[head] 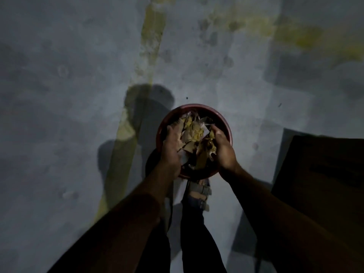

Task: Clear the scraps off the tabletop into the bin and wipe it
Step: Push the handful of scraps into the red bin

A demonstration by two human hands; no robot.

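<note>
Both hands are held over a round red bin [226, 123] that stands on a grey floor [59, 115]. The left hand [172, 148] and the right hand [224, 148] cup a heap of scraps [194, 133] between them: yellowish bits, brownish pieces and some pale crumpled wrapping. The left fingers [173, 128] lie flat and together along the left side of the heap; the right fingers [214, 131] curl around its right side, loosely bent on the scraps. The heap sits between the two palms, just above the bin's mouth, and most of it reaches past the fingertips toward the far rim. Whether any of it already rests inside the bin cannot be told in the dim light. Below the wrists a sandal [199, 194] on one foot shows just beside the bin's near edge. A yellow stripe [149, 46] runs along the floor beyond the left fingers, and a dark tabletop [325, 174] corner lies to the right of the right hand
</note>
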